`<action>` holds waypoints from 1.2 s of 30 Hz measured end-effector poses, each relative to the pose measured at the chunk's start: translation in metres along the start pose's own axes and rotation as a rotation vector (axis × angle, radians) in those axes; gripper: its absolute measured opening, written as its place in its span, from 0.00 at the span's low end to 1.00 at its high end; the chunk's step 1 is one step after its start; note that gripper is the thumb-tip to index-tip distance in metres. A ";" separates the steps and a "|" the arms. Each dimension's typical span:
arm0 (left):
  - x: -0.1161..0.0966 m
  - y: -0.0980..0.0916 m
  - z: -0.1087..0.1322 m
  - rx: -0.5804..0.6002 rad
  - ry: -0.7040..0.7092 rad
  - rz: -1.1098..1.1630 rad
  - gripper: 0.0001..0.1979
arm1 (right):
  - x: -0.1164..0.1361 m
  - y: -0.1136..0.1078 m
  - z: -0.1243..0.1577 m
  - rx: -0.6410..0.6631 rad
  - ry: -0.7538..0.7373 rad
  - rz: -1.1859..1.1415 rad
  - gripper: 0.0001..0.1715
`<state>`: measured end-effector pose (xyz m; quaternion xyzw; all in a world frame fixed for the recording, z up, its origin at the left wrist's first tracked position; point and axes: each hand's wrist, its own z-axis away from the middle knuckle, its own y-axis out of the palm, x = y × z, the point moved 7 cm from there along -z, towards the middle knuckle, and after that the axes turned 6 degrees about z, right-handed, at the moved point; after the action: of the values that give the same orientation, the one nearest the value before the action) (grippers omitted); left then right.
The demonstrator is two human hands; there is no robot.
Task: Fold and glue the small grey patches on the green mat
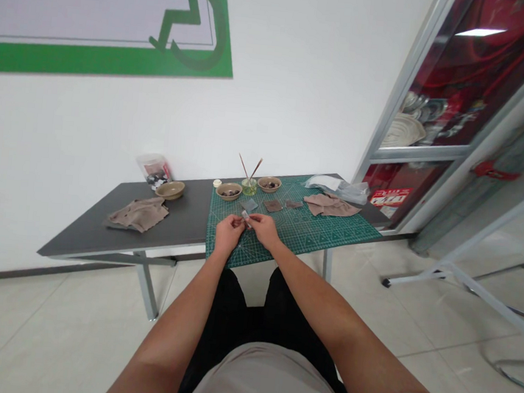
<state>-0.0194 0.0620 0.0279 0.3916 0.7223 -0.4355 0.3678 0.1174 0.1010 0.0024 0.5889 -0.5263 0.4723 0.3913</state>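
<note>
In the head view, the person sits at a desk (172, 225) with both forearms reaching forward over a green cutting mat (313, 238). The left hand (229, 233) and right hand (264, 230) are nearly closed and meet above the near part of the mat. Their fingertips (238, 221) pinch a small slim item (245, 219) from either side. It is too small to identify, though it looks pale and partly clear. The work in hand appears to be close, 2-handed handling of this item, held just above the mat.

Beyond the hands, 2 small bowls (228, 191) sit on the mat's far edge, with the second bowl (269, 184) just beyond a small glass jar (249, 187) of yellowish liquid. 2 thin sticks (245, 167) stand tilted in the jar. 3 small flat squares (273, 205) lie on the mat, and a brown cloth (329, 205) lies crumpled to the right. On the bare desk to the left are a third bowl (169, 189), a plastic tub (154, 172) and another brown cloth (138, 214).
</note>
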 end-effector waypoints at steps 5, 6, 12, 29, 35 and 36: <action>0.002 -0.001 0.000 -0.005 -0.010 0.022 0.05 | 0.000 0.001 0.003 0.021 0.009 0.012 0.20; 0.002 -0.001 0.001 -0.003 -0.006 0.031 0.05 | -0.001 0.000 0.003 0.013 0.015 0.002 0.19; 0.003 -0.001 0.002 0.001 0.011 0.012 0.06 | -0.003 -0.001 0.003 -0.023 0.011 -0.010 0.18; -0.004 0.001 0.004 -0.012 0.051 -0.089 0.06 | 0.008 -0.001 0.011 -0.055 -0.070 0.185 0.14; -0.005 0.001 0.004 0.003 0.047 -0.077 0.05 | 0.009 -0.002 0.012 -0.052 -0.043 0.130 0.15; -0.005 0.001 0.005 0.010 0.051 -0.067 0.05 | 0.007 -0.002 0.012 -0.063 -0.030 0.110 0.16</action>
<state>-0.0156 0.0570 0.0300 0.3798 0.7420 -0.4411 0.3325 0.1214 0.0876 0.0067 0.5535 -0.5784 0.4673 0.3751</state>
